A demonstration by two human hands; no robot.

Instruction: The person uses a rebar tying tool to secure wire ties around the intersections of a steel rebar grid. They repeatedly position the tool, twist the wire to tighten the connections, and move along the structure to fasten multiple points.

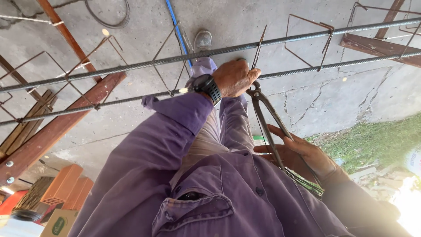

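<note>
Two long ribbed steel bars (131,66) run across the view, with thin rectangular wire stirrups (309,41) hung on them. My left hand (234,78), black watch on the wrist, closes on the lower bar where an upright stirrup leg (258,46) crosses it. My right hand (302,153) grips the long handles of rusty pincers (267,118). Their jaws sit at the bar just beside my left fingers. A bundle of thin tie wire (307,184) also lies in my right hand. Purple sleeves and my shirt front fill the lower frame.
Reddish wooden trestle beams (57,127) carry the bars at left and upper right. Clay bricks (66,184) and a box lie at lower left. My boot (202,40) and a blue hose (175,22) rest on cracked concrete. Grass (372,140) borders the right.
</note>
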